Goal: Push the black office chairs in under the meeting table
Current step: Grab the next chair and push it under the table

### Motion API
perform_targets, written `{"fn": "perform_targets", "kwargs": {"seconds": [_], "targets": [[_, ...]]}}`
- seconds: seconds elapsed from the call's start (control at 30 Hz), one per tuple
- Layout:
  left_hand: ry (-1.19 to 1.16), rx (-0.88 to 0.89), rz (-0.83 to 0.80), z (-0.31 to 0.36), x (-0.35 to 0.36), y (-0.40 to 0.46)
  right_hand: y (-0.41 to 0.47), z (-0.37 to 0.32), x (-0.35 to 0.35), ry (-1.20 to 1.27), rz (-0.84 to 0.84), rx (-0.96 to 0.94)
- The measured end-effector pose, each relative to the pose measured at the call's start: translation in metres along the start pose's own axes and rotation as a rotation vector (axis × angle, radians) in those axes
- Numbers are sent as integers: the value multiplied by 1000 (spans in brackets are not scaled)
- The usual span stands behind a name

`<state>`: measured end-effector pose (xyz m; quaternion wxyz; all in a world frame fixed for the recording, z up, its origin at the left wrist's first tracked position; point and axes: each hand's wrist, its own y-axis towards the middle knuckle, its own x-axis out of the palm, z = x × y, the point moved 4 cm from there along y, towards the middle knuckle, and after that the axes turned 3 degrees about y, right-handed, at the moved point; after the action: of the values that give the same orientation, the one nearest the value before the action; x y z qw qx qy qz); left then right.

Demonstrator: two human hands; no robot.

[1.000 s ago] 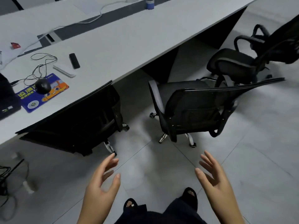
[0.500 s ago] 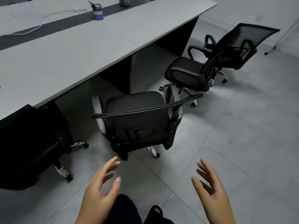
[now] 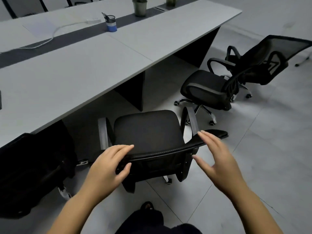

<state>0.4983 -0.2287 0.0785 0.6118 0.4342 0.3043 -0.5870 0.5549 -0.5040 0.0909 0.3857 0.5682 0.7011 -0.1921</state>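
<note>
A black office chair (image 3: 148, 132) stands just in front of me, its seat clear of the grey meeting table (image 3: 70, 71). My left hand (image 3: 109, 166) lies over the left end of its backrest top, fingers on top and thumb behind. My right hand (image 3: 214, 157) hovers open at the right end of the backrest, fingers spread, just short of touching. A second black chair (image 3: 219, 88) with a mesh back stands further right, turned away from the table. A third black chair (image 3: 33, 166) at the left sits tucked against the table edge.
On the table are a blue pen cup (image 3: 111, 24), a green pot (image 3: 139, 6), a sheet of paper (image 3: 40, 28) and a white cable (image 3: 55, 32). Dark panel legs (image 3: 133, 88) hold up the table. Open tiled floor (image 3: 261, 157) lies to my right.
I have stepped up to the middle chair and both hands have reached forward. My left hand now rests on the backrest; my right hand has come close to its right end.
</note>
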Motion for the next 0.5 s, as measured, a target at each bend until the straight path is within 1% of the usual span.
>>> {"fn": "perform_targets", "kwargs": {"seconds": [0.07, 0.13, 0.2, 0.27, 0.33, 0.4, 0.5], "targets": [[138, 31, -82, -12, 7, 15, 27, 11, 15, -133, -178, -111], [238, 38, -182, -19, 16, 23, 45, 25, 29, -330, -285, -240], [298, 14, -234, -24, 23, 30, 62, 35, 37, -457, -330, -312], [347, -30, -227, -29, 27, 39, 80, 42, 40, -513, -374, -312], [384, -80, -205, -32, 29, 47, 99, 47, 41, -561, -392, -376], [393, -126, -203, -28, 35, 49, 113, 55, 39, -575, -403, -446], [387, -212, -185, -10, 51, 46, 138, 70, 37, -534, -437, -546]]}}
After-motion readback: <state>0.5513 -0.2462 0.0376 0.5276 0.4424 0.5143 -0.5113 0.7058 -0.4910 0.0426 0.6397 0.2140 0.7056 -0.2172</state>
